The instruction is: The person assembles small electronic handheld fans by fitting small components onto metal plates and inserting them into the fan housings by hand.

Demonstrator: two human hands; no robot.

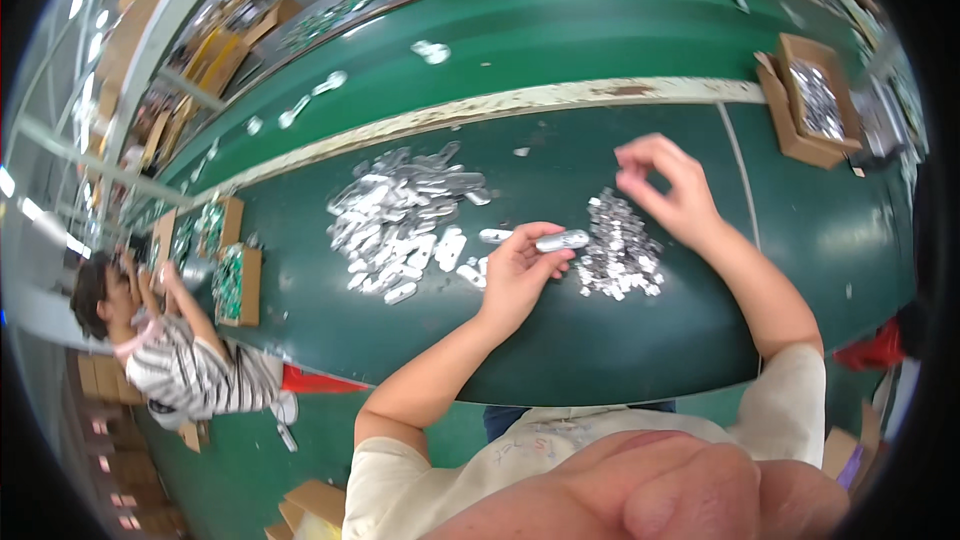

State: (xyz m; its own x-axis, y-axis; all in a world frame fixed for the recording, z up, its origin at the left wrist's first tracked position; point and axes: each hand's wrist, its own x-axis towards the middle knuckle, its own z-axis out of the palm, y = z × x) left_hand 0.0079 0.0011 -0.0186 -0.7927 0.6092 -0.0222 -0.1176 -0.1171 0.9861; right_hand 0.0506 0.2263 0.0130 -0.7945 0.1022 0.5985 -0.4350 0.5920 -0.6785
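Observation:
My left hand [522, 275] holds a shiny silver oblong metal casing [563, 240] between thumb and fingers, just above the dark green table [620, 350]. Right of it lies a heap of small silver metal pieces [618, 245]. Raised over the far right side of that heap is my right hand [672, 185], thumb and forefinger curved with a gap between their tips; I see nothing between them. To the left spreads a larger pile of similar oblong metal casings [400, 220]. A few loose casings [494, 236] lie beside my left hand.
Beyond a worn pale rail [500, 105] runs a green conveyor belt [560, 30] carrying scattered parts. A cardboard box [815, 105] of silver parts stands at the far right. At left, a co-worker in a striped top [200, 370] sits near boxes of green parts [238, 285].

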